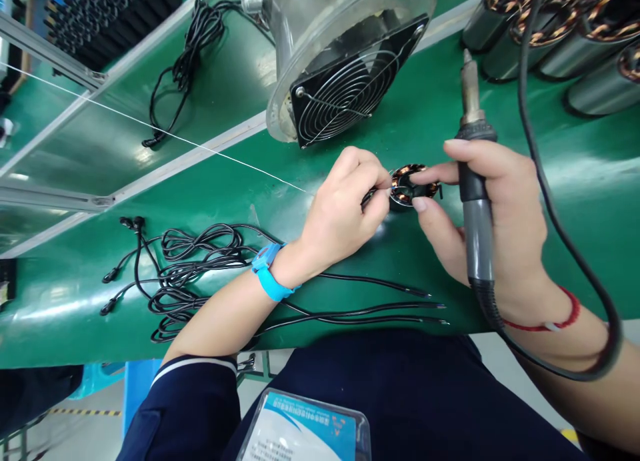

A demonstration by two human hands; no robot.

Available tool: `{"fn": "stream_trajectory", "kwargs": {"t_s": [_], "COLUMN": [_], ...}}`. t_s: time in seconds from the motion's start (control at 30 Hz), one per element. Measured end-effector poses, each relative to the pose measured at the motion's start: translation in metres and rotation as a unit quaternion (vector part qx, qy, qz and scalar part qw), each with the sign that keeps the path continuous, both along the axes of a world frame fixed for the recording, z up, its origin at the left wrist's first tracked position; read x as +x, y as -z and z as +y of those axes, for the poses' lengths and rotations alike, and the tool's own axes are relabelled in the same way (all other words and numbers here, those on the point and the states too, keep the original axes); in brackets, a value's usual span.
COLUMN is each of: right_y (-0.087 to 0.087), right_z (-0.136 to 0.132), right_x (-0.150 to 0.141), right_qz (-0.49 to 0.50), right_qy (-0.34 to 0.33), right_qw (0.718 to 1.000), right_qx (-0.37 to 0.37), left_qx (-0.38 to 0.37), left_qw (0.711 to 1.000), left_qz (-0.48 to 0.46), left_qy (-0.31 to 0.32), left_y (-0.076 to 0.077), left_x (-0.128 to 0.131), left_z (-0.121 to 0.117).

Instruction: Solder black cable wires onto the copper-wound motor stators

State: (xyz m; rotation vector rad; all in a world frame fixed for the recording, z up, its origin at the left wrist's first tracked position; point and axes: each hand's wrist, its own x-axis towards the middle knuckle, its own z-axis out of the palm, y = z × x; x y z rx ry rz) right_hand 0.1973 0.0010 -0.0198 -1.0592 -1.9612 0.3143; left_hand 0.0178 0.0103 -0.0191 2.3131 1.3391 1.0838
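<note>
My left hand (pixel 345 204) pinches what looks like a black cable end (pixel 369 196) at the left rim of a small motor stator with copper windings (pixel 401 198); the fingers cover most of the cable. A thin white wire (pixel 215 152) runs from the upper left to the back of this hand. My right hand (pixel 505 208) is wrapped around a soldering iron (pixel 477 228), its tip pointing up, away from the stator. My right index finger and thumb also reach out to the stator's right side and touch it.
Several coiled black cables (pixel 200 274) lie on the green table, bare ends to the right. A fume duct with a fan grille (pixel 350 94) hangs behind the stator. Larger metal stators (pixel 605 84) stand at the upper right. The iron's cord (pixel 565 241) loops over my right wrist.
</note>
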Motion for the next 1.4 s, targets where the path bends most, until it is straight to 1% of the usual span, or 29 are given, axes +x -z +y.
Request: {"fn": "stream_trajectory", "kwargs": {"t_s": [0.13,0.2,0.27,0.3,0.33,0.37,0.43,0.47,0.5,0.53,0.63,0.73,0.83,0.93,1.0,1.1,1.2,1.27,1.33,1.4], "right_y": [0.001,0.001,0.002,0.003,0.004,0.005,0.008,0.009,0.009,0.01,0.01,0.008,0.008,0.01,0.011,0.011,0.01,0.009,0.01,0.01], "right_z": [-0.001,0.0,0.002,0.003,0.005,0.008,0.012,0.015,0.016,0.018,0.017,0.012,0.008,0.01,0.012,0.013,0.011,0.008,0.006,0.004], "right_x": [-0.002,-0.002,-0.002,-0.001,0.0,0.0,0.001,0.001,0.001,0.001,0.001,0.002,0.004,0.005,0.004,0.001,-0.002,-0.004,-0.007,-0.01], "right_qz": [0.014,0.019,0.019,0.017,0.012,0.005,-0.019,-0.037,-0.055,-0.069,-0.081,-0.066,-0.048,-0.029,-0.029,-0.049,-0.042,-0.021,-0.004,0.003], "right_qy": [-0.009,-0.008,0.005,0.006,0.002,-0.01,-0.049,-0.069,-0.082,-0.089,-0.087,-0.091,-0.087,-0.085,-0.093,-0.095,-0.065,-0.043,-0.033,-0.028], "right_qw": [1.0,1.0,1.0,1.0,1.0,0.999,0.996,0.994,0.992,0.991,0.991,0.992,0.993,0.995,0.995,0.994,0.997,0.999,0.999,0.999], "right_qx": [-0.006,-0.008,-0.01,-0.015,-0.026,-0.042,-0.067,-0.073,-0.076,-0.074,-0.066,-0.063,-0.057,-0.033,-0.018,0.007,0.014,0.0,-0.017,-0.03], "left_qx": [-0.02,-0.042,-0.091,-0.134,-0.191,-0.263,-0.414,-0.47,-0.505,-0.522,-0.522,-0.533,-0.531,-0.53,-0.531,-0.551,-0.592,-0.617,-0.622,-0.601], "left_qw": [1.0,0.999,0.994,0.987,0.975,0.955,0.893,0.86,0.835,0.818,0.794,0.778,0.779,0.782,0.781,0.766,0.737,0.729,0.74,0.769], "left_qz": [-0.012,-0.031,-0.063,-0.085,-0.109,-0.133,-0.176,-0.196,-0.218,-0.241,-0.303,-0.324,-0.329,-0.321,-0.319,-0.325,-0.321,-0.297,-0.257,-0.214], "left_qy": [0.002,0.003,-0.008,-0.019,-0.03,-0.036,-0.031,-0.025,-0.025,-0.032,-0.072,-0.072,-0.06,-0.071,-0.076,-0.069,-0.052,-0.023,0.017,0.042], "left_y": [-0.002,-0.005,-0.009,-0.011,-0.014,-0.017,-0.024,-0.027,-0.03,-0.032,-0.037,-0.035,-0.03,-0.025,-0.025,-0.029,-0.033,-0.033,-0.032,-0.03], "left_x": [0.001,0.001,0.0,0.0,-0.001,-0.003,-0.006,-0.008,-0.01,-0.011,-0.014,-0.016,-0.015,-0.008,-0.004,-0.004,-0.009,-0.011,-0.008,-0.003], "left_z": [0.0,0.0,-0.002,-0.002,-0.003,-0.004,-0.003,-0.002,-0.001,0.0,0.004,0.005,0.004,0.003,0.003,0.003,0.002,0.001,0.0,-0.002]}}
